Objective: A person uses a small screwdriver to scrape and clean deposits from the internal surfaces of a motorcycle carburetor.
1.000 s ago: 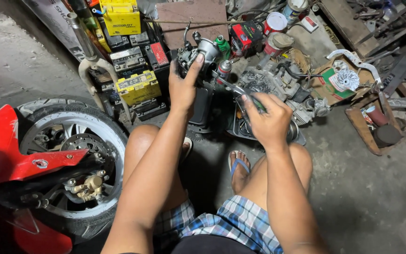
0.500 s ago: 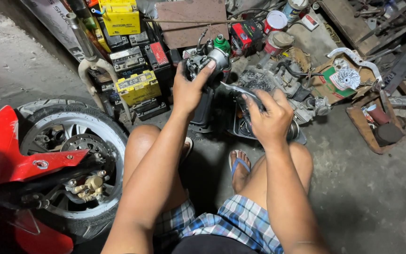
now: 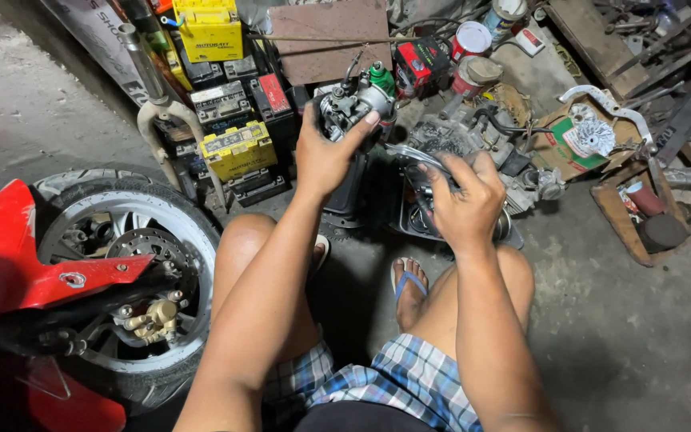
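My left hand (image 3: pixel 325 156) grips a small grey metal carburettor (image 3: pixel 351 104) with a green cap, held up in front of me. My right hand (image 3: pixel 461 196) is closed around a thin metal tool (image 3: pixel 409 154) whose tip points left toward the carburettor. Both hands hover above a dark metal tray (image 3: pixel 409 220) of engine parts on the floor. I squat with my knees apart, a blue-strapped sandal (image 3: pixel 408 280) on my foot below the tray.
A motorcycle front wheel (image 3: pixel 133 276) with a red fender (image 3: pixel 37 264) stands at left. Stacked yellow and black batteries (image 3: pixel 237 148) sit behind it. Engine parts (image 3: pixel 481 136), cans (image 3: pixel 471 40), a cardboard box (image 3: pixel 569 144) and scrap wood (image 3: pixel 641 232) crowd the right floor.
My left hand has raised the carburettor slightly and turned it. My right hand with the tool has shifted a little closer toward it.
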